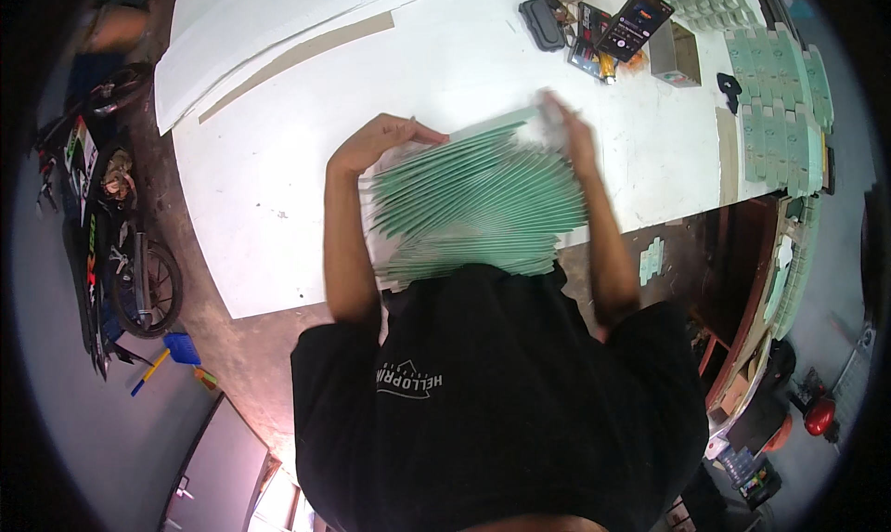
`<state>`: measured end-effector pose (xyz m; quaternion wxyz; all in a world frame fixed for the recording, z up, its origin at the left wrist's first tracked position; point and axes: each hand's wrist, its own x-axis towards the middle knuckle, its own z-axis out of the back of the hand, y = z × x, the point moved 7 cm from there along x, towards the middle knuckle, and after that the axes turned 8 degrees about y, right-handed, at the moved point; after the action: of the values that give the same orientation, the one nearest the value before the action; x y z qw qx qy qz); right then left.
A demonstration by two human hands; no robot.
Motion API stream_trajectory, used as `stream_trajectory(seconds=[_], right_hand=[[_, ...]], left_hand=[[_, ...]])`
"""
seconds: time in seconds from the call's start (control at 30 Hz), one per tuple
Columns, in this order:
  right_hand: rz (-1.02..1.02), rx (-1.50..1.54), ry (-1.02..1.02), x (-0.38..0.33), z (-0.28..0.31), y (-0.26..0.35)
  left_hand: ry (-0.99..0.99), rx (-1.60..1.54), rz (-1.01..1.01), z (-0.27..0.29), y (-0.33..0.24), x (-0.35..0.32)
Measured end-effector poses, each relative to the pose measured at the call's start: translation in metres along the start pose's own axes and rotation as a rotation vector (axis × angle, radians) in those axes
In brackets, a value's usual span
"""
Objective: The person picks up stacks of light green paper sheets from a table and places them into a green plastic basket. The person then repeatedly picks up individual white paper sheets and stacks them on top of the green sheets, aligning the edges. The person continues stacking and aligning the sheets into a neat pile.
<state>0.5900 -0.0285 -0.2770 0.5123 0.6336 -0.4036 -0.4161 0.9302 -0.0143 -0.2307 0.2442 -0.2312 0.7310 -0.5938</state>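
Observation:
A fanned stack of thin green card sheets (pixel 478 193) lies in front of my chest, at the near edge of the white table (pixel 269 188). At the stack's far left edge, my left hand (pixel 388 137) is bent with its fingers closed against the sheets; its thumb is not plain to see. My right hand (pixel 574 137) is at the far right corner of the stack, smeared by motion. A whitish blur lies between that hand and the sheets, and I cannot make out what it is. The nearest sheets touch my black shirt (pixel 501 365).
Large white boards (pixel 278 31) lie at the far left. A phone (pixel 637 23), a dark case (pixel 542 24) and an open box (pixel 675 55) are at the far right. Folded green cartons (pixel 775 77) line the right side. A motorbike (pixel 121 207) stands left of the table.

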Motion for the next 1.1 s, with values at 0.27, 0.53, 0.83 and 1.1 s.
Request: stream_trajectory(seconds=[0.27,0.53,0.83,1.1], right_hand=[[0.157,-0.490,0.001,0.014,-0.041,0.027],[-0.018,-0.046,0.163,0.004,-0.064,0.016],[-0.021,-0.254,0.285,-0.036,-0.056,0.019],[-0.052,-0.298,0.272,-0.089,-0.052,0.032]], left_hand=[[-0.765,0.055,0.054,0.041,0.008,-0.045],[-0.776,-0.111,-0.136,-0.023,0.006,-0.073],[-0.641,-0.169,-0.066,-0.055,0.017,-0.088],[-0.678,0.041,0.069,-0.061,0.016,-0.116]])
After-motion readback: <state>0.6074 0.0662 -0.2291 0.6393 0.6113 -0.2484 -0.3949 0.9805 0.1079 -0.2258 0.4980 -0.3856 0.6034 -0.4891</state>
